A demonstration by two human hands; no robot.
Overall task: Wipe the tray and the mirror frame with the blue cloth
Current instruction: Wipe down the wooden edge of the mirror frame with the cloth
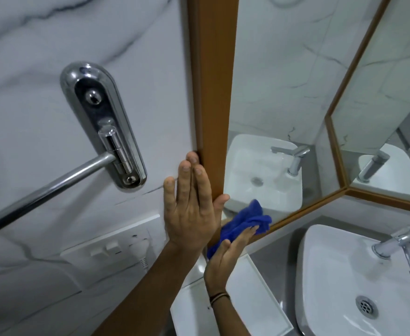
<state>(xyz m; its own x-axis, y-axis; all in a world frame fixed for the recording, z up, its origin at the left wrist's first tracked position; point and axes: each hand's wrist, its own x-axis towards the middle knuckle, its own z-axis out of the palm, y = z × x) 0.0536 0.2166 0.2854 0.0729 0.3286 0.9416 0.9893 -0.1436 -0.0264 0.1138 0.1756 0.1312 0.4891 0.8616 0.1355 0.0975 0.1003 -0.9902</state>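
The blue cloth [244, 223] sits bunched at the lower left corner of the mirror frame [213, 93], pressed there by your right hand [225, 255]. That grip has its fingers lying nearly straight over the cloth, with the thumb tucked in against the cloth's lower end.

From that corner the frame's upright runs straight up past your left hand [190, 207]. The bottom rail leads off to your right. The right hand is the nearer one to both stretches, so either stroke is probably its job.

Your left grip holds nothing. It is flat and spread on the marble wall [41, 69], fingertips touching the upright's outer edge just above the cloth.

The white tray [247, 306] lies on the grey surface [267, 263] directly below the cloth, under your right wrist.

Counted:
- one cloth and one tray
- two wood-framed mirrors meeting in the corner
- one real basin [339, 275] with one tap [405, 248], the other basins being reflections
- one towel rail [41, 190]
- one switch plate [111, 246]
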